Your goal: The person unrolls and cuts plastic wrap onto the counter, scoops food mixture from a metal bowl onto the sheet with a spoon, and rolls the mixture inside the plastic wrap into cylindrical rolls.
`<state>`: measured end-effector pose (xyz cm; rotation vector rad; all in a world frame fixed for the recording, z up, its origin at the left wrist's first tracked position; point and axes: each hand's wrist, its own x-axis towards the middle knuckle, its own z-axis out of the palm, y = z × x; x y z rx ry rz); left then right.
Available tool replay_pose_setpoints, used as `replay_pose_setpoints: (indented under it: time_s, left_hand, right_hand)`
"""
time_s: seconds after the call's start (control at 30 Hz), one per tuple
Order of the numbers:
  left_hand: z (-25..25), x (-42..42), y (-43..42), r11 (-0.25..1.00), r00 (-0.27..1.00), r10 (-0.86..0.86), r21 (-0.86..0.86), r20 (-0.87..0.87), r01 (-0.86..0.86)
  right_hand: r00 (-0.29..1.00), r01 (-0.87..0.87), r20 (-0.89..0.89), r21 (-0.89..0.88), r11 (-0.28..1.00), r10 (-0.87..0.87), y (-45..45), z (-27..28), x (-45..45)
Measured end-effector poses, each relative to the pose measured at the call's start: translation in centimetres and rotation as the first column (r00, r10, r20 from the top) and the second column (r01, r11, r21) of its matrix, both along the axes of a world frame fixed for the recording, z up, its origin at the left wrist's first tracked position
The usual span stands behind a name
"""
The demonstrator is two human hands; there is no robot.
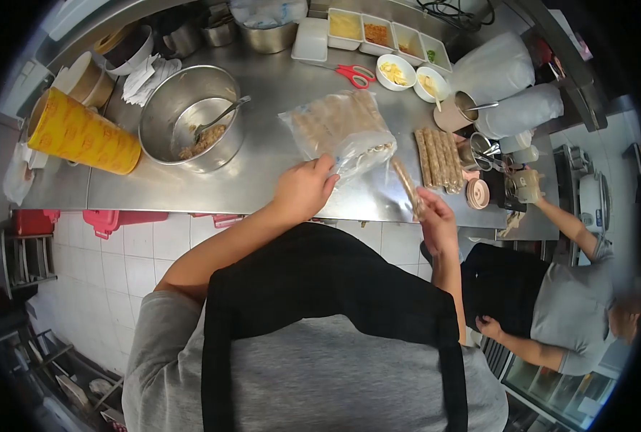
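A clear plastic bag [338, 122] of long brown rolls lies on the steel counter in front of me. My left hand [306, 187] pinches the near edge of the bag, beside its open end. In my right hand [436, 216] is a single thin brown roll [405, 176], gripped at its lower end and slanting up toward the bag's mouth. Just right of it, several similar wrapped rolls [438, 158] lie side by side on the counter.
Left on the counter [270, 137] stand a steel pot [151, 133] with a spoon and brown filling, and a yellow cylinder [83, 133]. Behind the bag are red-handled scissors [355, 75], white bowls [395, 72] and ingredient trays [346, 29]. A co-worker [572, 302] stands at right, one hand at a cup.
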<state>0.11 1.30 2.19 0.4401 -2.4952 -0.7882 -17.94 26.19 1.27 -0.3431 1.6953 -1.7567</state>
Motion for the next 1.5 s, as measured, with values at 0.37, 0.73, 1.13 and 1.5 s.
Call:
replay_pose_setpoints:
  time_s: [0.37, 0.73, 1.13, 1.5]
  left_hand:
    - [-0.9, 0.6, 1.1, 0.989, 0.985, -0.091, -0.128, -0.147, 0.072]
    - [-1.1, 2.1, 0.9, 0.941, 0.942, -0.319, -0.155, -0.102, 0.301]
    - [2.4, -2.5, 2.3, 0.902, 0.987, -0.088, -0.409, 0.135, 0.136]
    - [0.7, -1.1, 2.0, 0.901, 0.948, -0.232, -0.318, 0.219, 0.294]
  right_hand:
    - [0.863, -0.294, -0.368, 0.192, 0.936, 0.347, -17.5, -3.9, 4.4]
    - [0.032, -0.263, -0.986, 0.147, 0.954, 0.161, -21.0, -11.0, 3.5]
    - [0.213, -0.145, -0.906, 0.342, 0.928, 0.367, -12.8, -4.2, -0.1]
    - [0.457, -0.07, -0.786, 0.434, 0.898, 0.416, -15.1, -6.4, -2.6]
